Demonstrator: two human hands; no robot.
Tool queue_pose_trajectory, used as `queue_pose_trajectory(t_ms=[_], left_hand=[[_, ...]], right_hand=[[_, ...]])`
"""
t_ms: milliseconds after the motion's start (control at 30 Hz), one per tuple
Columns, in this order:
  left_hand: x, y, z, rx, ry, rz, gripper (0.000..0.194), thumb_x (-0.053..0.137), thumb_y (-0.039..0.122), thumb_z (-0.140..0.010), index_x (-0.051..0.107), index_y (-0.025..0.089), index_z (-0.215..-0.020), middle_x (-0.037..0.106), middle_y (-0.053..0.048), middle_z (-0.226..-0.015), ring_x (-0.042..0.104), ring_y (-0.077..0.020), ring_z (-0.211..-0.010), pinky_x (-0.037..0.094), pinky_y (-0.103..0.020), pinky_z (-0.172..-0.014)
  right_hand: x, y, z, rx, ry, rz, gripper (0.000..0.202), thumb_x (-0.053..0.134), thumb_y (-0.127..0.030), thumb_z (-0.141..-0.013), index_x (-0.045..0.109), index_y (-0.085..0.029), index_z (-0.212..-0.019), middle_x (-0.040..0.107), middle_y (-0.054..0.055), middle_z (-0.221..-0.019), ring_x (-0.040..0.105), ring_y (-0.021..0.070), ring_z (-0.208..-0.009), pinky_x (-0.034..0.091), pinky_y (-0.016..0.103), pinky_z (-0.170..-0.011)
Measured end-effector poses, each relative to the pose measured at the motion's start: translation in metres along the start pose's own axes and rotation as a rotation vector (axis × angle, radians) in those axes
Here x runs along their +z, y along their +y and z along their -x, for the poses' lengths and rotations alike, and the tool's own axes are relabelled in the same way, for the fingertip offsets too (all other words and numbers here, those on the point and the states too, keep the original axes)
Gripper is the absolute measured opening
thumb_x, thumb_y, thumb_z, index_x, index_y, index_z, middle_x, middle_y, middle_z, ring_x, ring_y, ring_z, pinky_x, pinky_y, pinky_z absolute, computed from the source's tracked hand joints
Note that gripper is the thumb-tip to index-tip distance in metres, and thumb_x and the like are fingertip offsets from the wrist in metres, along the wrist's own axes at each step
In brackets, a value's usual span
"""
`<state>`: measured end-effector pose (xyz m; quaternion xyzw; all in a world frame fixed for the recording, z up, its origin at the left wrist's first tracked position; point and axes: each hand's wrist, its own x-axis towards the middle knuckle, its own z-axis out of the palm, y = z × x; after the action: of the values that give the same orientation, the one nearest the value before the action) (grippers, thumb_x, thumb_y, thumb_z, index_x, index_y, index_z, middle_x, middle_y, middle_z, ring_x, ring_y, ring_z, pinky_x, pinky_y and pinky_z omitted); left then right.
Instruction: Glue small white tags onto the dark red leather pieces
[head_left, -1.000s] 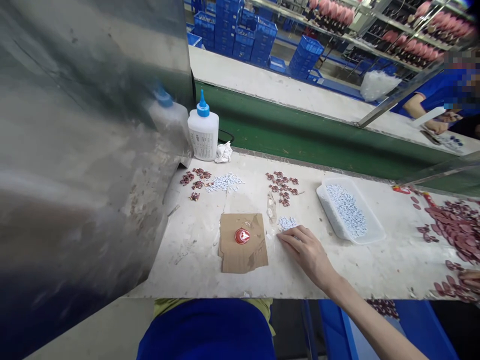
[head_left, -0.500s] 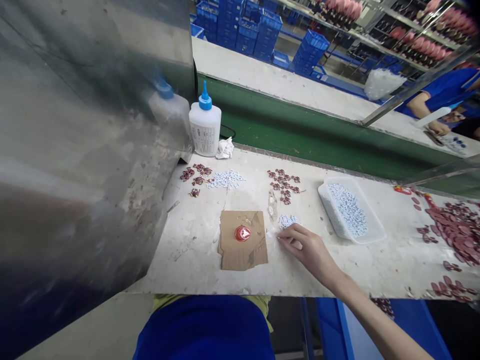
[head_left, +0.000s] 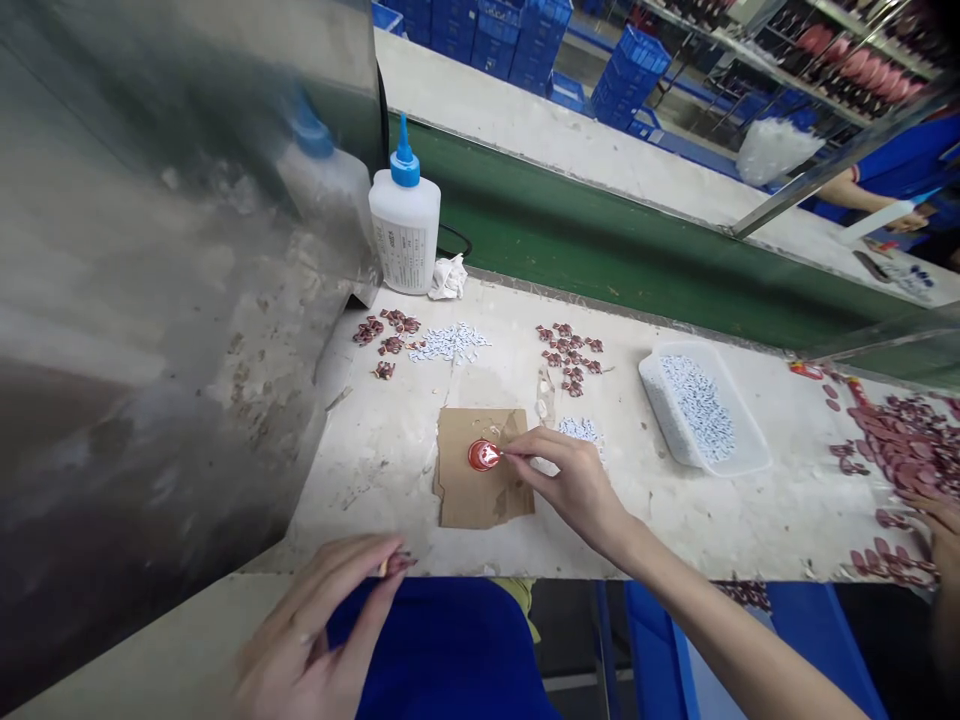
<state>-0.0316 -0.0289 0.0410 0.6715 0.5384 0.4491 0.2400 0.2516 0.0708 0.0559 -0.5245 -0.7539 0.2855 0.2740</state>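
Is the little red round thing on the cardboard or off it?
On it: cardboard shows around the red round thing, near the right hand.

Below and to the left of the cardboard, my left hand pinches a small brown piece between thumb and fingertips. My right hand reaches over the cardboard's right edge, thumb and forefinger pressed together at the side of the red disc lying on it, white showing on its face; anything between those fingertips is too small to tell. Just right of the cardboard sits a little heap of white bits, and farther right a plastic tub full of them. Beyond the cardboard, to its left, a glue bottle stands upright beside a crumpled tissue. Far to the cardboard's right, another person's hand is among reddish pieces.
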Motion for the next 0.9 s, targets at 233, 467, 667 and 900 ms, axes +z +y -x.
queue_pose_trajectory(t_ms=[233,467,667,900], left_hand=[[0.027,0.002,-0.024,-0.105,-0.049,0.065,0.032,0.068,0.015,-0.093,0.068,0.029,-0.122,0.073,0.004,-0.112,0.072,-0.0042,-0.099,0.057,-0.009,-0.097],[0.03,0.004,-0.03,-0.095,-0.029,0.137,0.027,0.072,0.013,-0.09,0.071,0.03,-0.111,0.076,0.008,-0.104,0.074,-0.0026,-0.093,0.057,-0.007,-0.094],[0.032,0.018,-0.039,-0.022,-0.077,0.144,0.028,0.074,0.011,-0.087,0.071,0.029,-0.108,0.076,0.009,-0.102,0.073,-0.0031,-0.093,0.058,-0.009,-0.092],[0.029,0.034,-0.047,0.023,-0.09,0.194,0.027,0.073,0.008,-0.087,0.072,0.027,-0.106,0.076,0.008,-0.103,0.074,-0.0037,-0.092,0.061,-0.01,-0.087]], right_hand=[[0.005,0.004,0.002,-0.016,-0.011,0.02,0.016,0.062,-0.013,-0.098,0.073,-0.023,-0.1,0.077,0.003,-0.099,0.073,0.0186,-0.087,0.057,0.031,-0.073],[0.004,0.002,0.003,-0.018,0.024,-0.033,0.016,0.062,-0.013,-0.098,0.074,-0.023,-0.101,0.077,0.004,-0.097,0.073,0.0189,-0.087,0.058,0.032,-0.074],[0.0,-0.038,0.01,0.045,0.089,-0.325,0.016,0.071,-0.009,-0.09,0.075,-0.024,-0.092,0.08,0.0,-0.092,0.075,0.0163,-0.085,0.059,0.031,-0.077],[-0.002,-0.075,0.021,0.051,0.012,-0.561,0.016,0.074,-0.011,-0.091,0.078,-0.023,-0.099,0.081,0.001,-0.098,0.076,0.0154,-0.092,0.061,0.03,-0.083]])
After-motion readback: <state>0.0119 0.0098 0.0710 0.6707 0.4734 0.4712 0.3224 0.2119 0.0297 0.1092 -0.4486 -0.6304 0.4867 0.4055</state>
